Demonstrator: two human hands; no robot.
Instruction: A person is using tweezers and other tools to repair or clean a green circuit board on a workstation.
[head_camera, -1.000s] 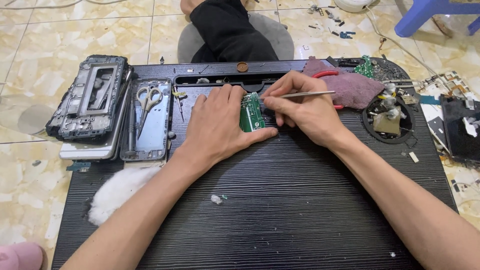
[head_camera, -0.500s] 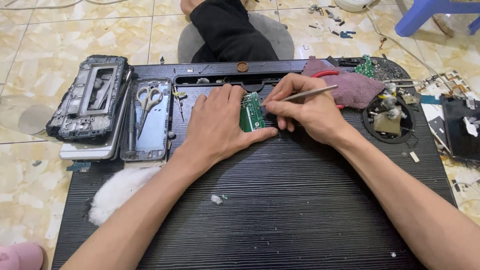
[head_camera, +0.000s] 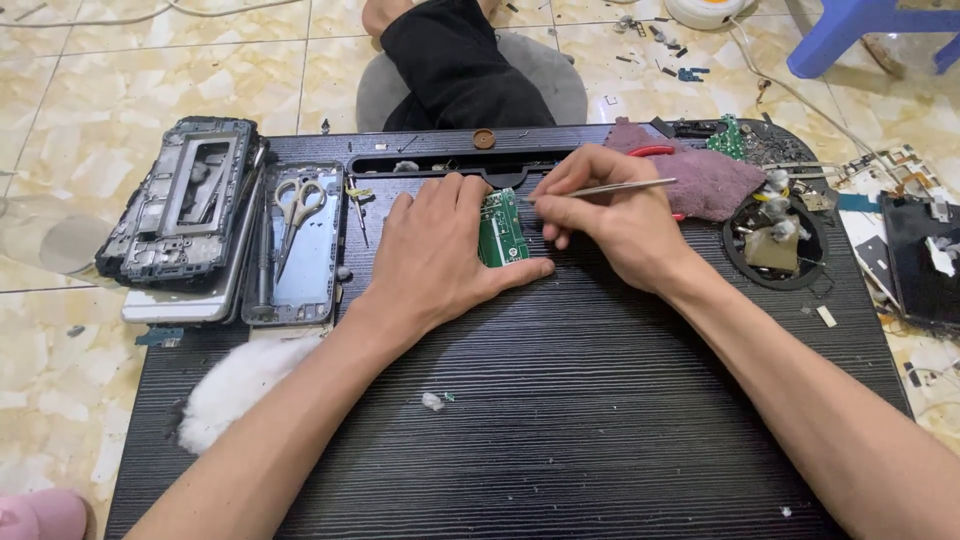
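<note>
L hand (head_camera: 440, 255) pins green circuit board (head_camera: 500, 228); R hand (head_camera: 610, 220) grips tweezers (head_camera: 625, 187).

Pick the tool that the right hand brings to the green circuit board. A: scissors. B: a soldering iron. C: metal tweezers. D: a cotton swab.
C: the right hand pinches thin metal tweezers with the tip at the green circuit board, which the left hand steadies; the scissors lie untouched in a phone shell at the left.
</note>
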